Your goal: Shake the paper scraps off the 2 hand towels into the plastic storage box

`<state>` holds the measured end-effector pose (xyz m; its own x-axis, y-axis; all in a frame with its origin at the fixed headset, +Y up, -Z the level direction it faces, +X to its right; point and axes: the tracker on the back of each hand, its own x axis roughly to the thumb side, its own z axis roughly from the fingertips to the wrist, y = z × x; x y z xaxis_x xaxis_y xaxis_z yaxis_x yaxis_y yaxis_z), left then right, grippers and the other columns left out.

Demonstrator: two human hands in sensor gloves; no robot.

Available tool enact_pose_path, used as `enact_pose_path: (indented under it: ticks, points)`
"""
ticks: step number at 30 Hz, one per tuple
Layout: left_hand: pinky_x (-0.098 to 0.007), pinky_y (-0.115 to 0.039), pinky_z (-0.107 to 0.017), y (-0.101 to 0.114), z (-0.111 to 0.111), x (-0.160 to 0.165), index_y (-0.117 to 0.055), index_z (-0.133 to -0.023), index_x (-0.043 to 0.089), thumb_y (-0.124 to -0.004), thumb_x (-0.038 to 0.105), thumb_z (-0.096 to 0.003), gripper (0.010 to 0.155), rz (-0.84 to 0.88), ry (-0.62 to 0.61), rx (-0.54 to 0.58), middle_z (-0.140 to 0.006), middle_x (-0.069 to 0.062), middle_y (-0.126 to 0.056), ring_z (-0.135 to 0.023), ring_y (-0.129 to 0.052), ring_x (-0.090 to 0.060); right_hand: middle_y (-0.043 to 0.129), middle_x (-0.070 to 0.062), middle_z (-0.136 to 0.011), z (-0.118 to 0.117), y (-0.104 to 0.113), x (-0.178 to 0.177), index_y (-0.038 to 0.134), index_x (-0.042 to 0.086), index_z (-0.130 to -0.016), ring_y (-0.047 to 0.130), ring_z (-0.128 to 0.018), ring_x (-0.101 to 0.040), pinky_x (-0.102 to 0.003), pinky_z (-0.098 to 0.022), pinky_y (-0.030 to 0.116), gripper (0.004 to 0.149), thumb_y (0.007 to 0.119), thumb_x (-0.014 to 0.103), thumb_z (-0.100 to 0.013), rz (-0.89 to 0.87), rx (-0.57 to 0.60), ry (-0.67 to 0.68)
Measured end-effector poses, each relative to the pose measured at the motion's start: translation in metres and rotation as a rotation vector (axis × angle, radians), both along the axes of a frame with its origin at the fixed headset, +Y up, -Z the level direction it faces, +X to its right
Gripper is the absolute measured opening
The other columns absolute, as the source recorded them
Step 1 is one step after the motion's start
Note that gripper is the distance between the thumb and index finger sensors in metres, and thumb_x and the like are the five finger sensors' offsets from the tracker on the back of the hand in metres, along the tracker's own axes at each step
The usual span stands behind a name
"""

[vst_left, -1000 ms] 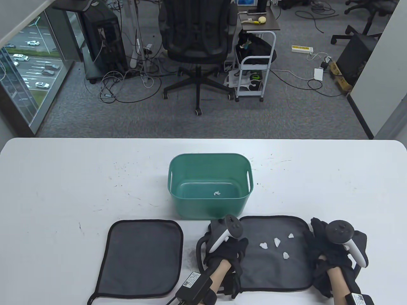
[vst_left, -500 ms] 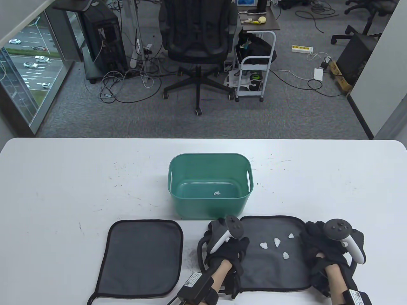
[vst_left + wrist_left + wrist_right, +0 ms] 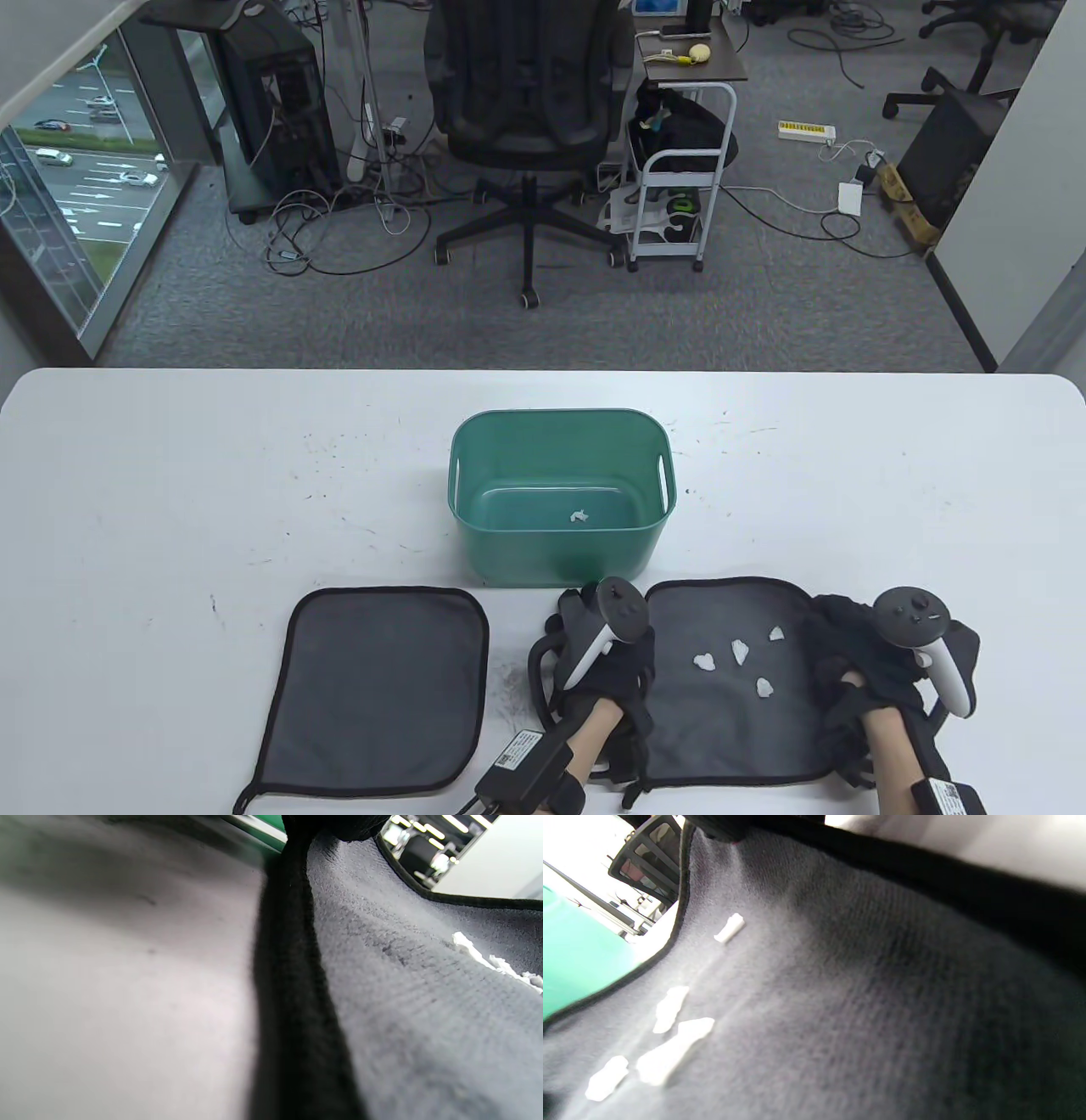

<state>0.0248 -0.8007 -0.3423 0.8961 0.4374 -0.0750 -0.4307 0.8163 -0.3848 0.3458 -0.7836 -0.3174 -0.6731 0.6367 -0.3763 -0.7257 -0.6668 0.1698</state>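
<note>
Table view, lower left: the left towel lies flat on the table, with no scraps showing on it (it may already be done).
Centre: the green storage box stands just beyond both towels, one scrap on its floor.
Lower centre: your left hand sits on the left edge of the right towel, fingers curled over the hem and apparently pinching it; the left wrist view shows only cloth and border.
Lower right of centre: four paper scraps lie loose on the right towel's middle.
Lower right: your right hand has the towel's right edge bunched under curled fingers.
Risk: lift unevenly or too fast and the cloth tilts, so the scraps slide onto the table short of the box.
Risk: a slack pinch on the thick hem could let a side drop.
</note>
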Motion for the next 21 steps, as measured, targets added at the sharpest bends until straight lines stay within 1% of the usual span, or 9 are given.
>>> enact_pose_path:
  ticks: [2, 5, 8, 10, 12, 16, 17, 19, 21]
  points:
    - [-0.069, -0.026, -0.073, 0.001, 0.001, -0.002, -0.06, -0.099, 0.027, -0.062, 0.044, -0.057, 0.045, 0.019, 0.005, 0.007, -0.12, -0.019, -0.032, -0.107, -0.023, -0.051, 0.067, -0.013, -0.106, 0.002, 0.003, 0.001, 0.073, 0.026, -0.092, 0.05, -0.101, -0.045, -0.062, -0.072, 0.039, 0.04, 0.073, 0.037, -0.054, -0.038, 0.019, -0.012]
    - [-0.068, -0.029, -0.074, 0.004, 0.001, -0.005, -0.061, -0.098, 0.028, -0.062, 0.044, -0.0567, 0.044, 0.049, 0.008, 0.023, -0.12, -0.019, -0.037, -0.108, -0.028, -0.05, 0.074, -0.012, -0.102, 0.006, 0.009, 0.003, 0.074, 0.029, -0.091, 0.067, -0.095, -0.043, -0.061, -0.07, 0.051, 0.039, 0.073, 0.038, -0.053, -0.065, 0.049, -0.016]
    - [-0.067, -0.035, -0.075, 0.009, 0.003, -0.008, -0.062, -0.098, 0.027, -0.062, 0.044, -0.0567, 0.044, 0.095, -0.023, 0.03, -0.117, -0.015, -0.049, -0.108, -0.038, -0.046, 0.079, -0.011, -0.098, 0.01, 0.015, 0.003, 0.076, 0.03, -0.09, 0.075, -0.09, -0.041, -0.059, -0.068, 0.058, 0.038, 0.074, 0.039, -0.053, -0.077, 0.094, -0.016]
    - [-0.064, -0.046, -0.076, 0.016, 0.005, -0.009, -0.063, -0.097, 0.028, -0.063, 0.044, -0.0566, 0.044, 0.125, -0.028, 0.054, -0.114, -0.012, -0.058, -0.107, -0.051, -0.043, 0.081, -0.009, -0.097, 0.013, 0.022, 0.001, 0.076, 0.031, -0.09, 0.08, -0.087, -0.038, -0.057, -0.066, 0.062, 0.038, 0.074, 0.039, -0.053, -0.045, 0.112, -0.003]
    - [-0.06, -0.057, -0.075, 0.022, 0.007, -0.01, -0.063, -0.097, 0.029, -0.063, 0.044, -0.0566, 0.043, 0.144, -0.046, 0.056, -0.112, -0.01, -0.065, -0.103, -0.065, -0.039, 0.083, -0.009, -0.095, 0.016, 0.027, -0.002, 0.076, 0.032, -0.09, 0.083, -0.084, -0.037, -0.056, -0.065, 0.064, 0.038, 0.074, 0.039, -0.053, -0.02, 0.134, 0.004]
    - [-0.05, -0.076, -0.066, 0.031, 0.01, -0.012, -0.062, -0.097, 0.03, -0.062, 0.044, -0.0567, 0.043, 0.194, -0.069, 0.067, -0.104, -0.009, -0.077, -0.085, -0.09, -0.025, 0.086, -0.007, -0.092, 0.019, 0.035, -0.008, 0.076, 0.033, -0.09, 0.089, -0.078, -0.034, -0.054, -0.061, 0.069, 0.038, 0.074, 0.04, -0.053, -0.007, 0.154, 0.027]
    - [-0.047, -0.078, -0.064, 0.034, 0.01, -0.013, -0.063, -0.097, 0.03, -0.063, 0.044, -0.0567, 0.043, 0.197, -0.082, 0.072, -0.103, -0.008, -0.079, -0.08, -0.094, -0.021, 0.087, -0.007, -0.091, 0.019, 0.036, -0.01, 0.076, 0.033, -0.09, 0.091, -0.075, -0.033, -0.054, -0.06, 0.07, 0.038, 0.074, 0.04, -0.053, -0.003, 0.151, 0.035]
    - [-0.045, -0.081, -0.061, 0.04, 0.011, -0.015, -0.063, -0.097, 0.031, -0.063, 0.043, -0.0566, 0.043, 0.198, -0.096, 0.089, -0.101, -0.007, -0.082, -0.075, -0.097, -0.018, 0.09, -0.006, -0.087, 0.019, 0.039, -0.013, 0.076, 0.033, -0.09, 0.094, -0.07, -0.031, -0.052, -0.058, 0.073, 0.038, 0.074, 0.04, -0.053, 0.013, 0.152, 0.05]
    - [-0.043, -0.083, -0.059, 0.046, 0.012, -0.018, -0.063, -0.097, 0.031, -0.063, 0.043, -0.0566, 0.043, 0.2, -0.105, 0.11, -0.099, -0.006, -0.084, -0.07, -0.099, -0.015, 0.093, -0.005, -0.083, 0.019, 0.043, -0.017, 0.077, 0.032, -0.089, 0.097, -0.064, -0.028, -0.05, -0.054, 0.076, 0.038, 0.075, 0.039, -0.053, 0.021, 0.179, 0.058]
